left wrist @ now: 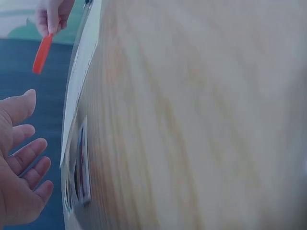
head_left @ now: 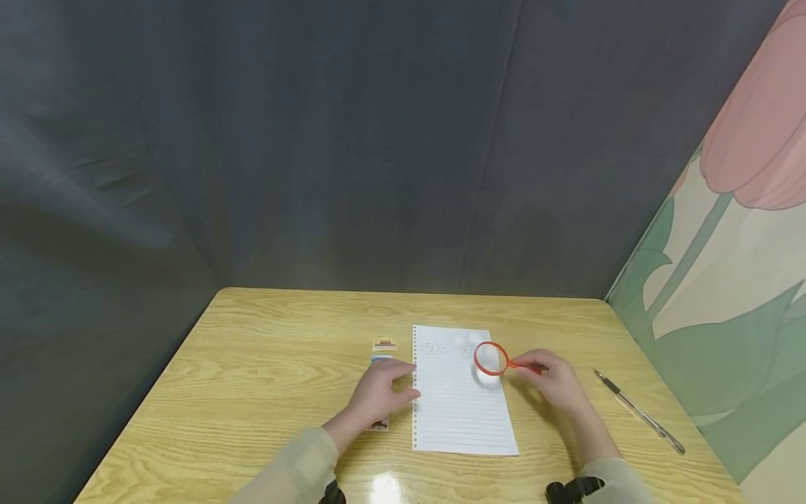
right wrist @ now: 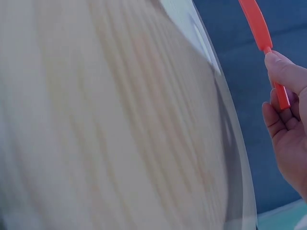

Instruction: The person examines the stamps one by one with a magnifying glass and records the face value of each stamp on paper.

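Observation:
My right hand [head_left: 552,378] pinches the short handle of a red-orange magnifying glass [head_left: 476,360], its round lens hovering over the upper right of a lined sheet of paper [head_left: 460,413]. The right wrist view shows thumb and fingers around the handle of the magnifying glass [right wrist: 256,24]. Faint handwriting runs along the top of the sheet. At the sheet's punched left edge is my left hand [head_left: 378,392], thumb and fingers spread apart with nothing between them. In the left wrist view the left hand [left wrist: 21,163] has loosely bent fingers. Whether it touches the paper I cannot tell.
Under and beside the left hand lies a picture card [head_left: 380,425], mostly covered. A smaller card [head_left: 384,344] sits just beyond it. A clear pen with a dark grip [head_left: 639,411] lies on the wooden table [head_left: 264,378] at the right. Dark curtain [head_left: 352,154] hangs behind.

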{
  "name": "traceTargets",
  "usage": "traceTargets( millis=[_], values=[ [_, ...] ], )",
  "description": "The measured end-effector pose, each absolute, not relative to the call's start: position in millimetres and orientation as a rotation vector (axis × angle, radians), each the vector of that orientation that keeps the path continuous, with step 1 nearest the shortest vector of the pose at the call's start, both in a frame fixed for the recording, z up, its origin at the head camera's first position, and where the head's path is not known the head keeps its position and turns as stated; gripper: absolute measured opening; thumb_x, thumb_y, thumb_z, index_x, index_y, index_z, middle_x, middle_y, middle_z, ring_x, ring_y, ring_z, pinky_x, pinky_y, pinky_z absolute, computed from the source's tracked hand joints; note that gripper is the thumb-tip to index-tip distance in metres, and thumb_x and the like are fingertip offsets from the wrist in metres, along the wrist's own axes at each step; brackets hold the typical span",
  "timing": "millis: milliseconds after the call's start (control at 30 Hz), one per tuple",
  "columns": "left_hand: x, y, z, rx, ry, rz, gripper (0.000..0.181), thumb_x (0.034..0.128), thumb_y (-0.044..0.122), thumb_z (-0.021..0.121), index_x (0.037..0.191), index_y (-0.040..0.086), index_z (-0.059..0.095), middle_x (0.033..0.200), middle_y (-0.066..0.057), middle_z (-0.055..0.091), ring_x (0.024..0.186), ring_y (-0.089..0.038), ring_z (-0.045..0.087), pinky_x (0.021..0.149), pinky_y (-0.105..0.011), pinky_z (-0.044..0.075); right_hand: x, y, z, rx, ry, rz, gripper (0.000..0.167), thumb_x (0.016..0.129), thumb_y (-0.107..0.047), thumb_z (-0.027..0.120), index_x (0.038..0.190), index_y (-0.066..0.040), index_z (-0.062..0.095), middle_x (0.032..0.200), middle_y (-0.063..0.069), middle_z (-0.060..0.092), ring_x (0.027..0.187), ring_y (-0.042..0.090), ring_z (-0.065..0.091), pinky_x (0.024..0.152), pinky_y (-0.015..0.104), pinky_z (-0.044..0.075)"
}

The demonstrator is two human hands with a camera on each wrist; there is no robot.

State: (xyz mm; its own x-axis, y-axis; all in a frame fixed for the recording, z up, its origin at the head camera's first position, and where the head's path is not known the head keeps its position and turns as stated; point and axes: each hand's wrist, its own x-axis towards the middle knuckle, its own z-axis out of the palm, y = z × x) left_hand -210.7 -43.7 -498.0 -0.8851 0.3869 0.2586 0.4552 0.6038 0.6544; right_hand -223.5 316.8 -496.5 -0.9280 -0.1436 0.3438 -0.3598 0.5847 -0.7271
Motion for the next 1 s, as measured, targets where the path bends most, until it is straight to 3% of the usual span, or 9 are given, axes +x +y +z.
traceTargets(
  millis=[267,500,733,1000],
  values=[
    [-227.2,-70.5,-501.8,-0.586,-2.668,-1.216,0.042,0.0842,0.02,0.08,0.122,0.004,0.069,0.121,-0.01,0.068,0.118,-0.034,0.057,0.102,-0.05,0.045,-235.1,271.9,-496.3,0.509,-2.506,1.351,0.014,0.081,-0.001,0.079,0.09,-0.012,0.077,0.092,0.002,0.069,0.08,0.01,0.056,0.068,0.021,0.048],
    [-242.9,-87.3,-507.1,-0.503,-2.647,-1.31,0.045,0.0832,0.018,0.081,0.123,0.001,0.068,0.12,-0.013,0.068,0.115,-0.034,0.059,0.1,-0.05,0.047,-236.9,230.7,-488.4,0.694,-2.391,1.346,0.013,0.078,0.01,0.077,0.088,0.001,0.075,0.084,0.014,0.068,0.071,0.024,0.055,0.061,0.025,0.046],
    [-250.3,-94.6,-514.4,-0.434,-2.696,-1.329,0.043,0.0831,0.016,0.081,0.122,0.003,0.069,0.121,-0.013,0.067,0.116,-0.034,0.059,0.101,-0.049,0.047,-248.7,207.0,-505.7,0.647,-2.432,1.401,0.013,0.08,0.0,0.08,0.088,-0.011,0.078,0.084,-0.001,0.069,0.075,0.011,0.054,0.065,0.022,0.046],
    [-257.0,-97.7,-519.1,-0.449,-2.738,-1.322,0.039,0.0826,0.014,0.081,0.119,0.004,0.071,0.119,-0.012,0.067,0.114,-0.033,0.059,0.099,-0.049,0.048,-251.4,184.1,-509.3,0.65,-2.466,1.356,0.017,0.077,0.0,0.082,0.085,-0.014,0.078,0.083,-0.007,0.068,0.08,0.01,0.057,0.071,0.024,0.049]
  ],
)
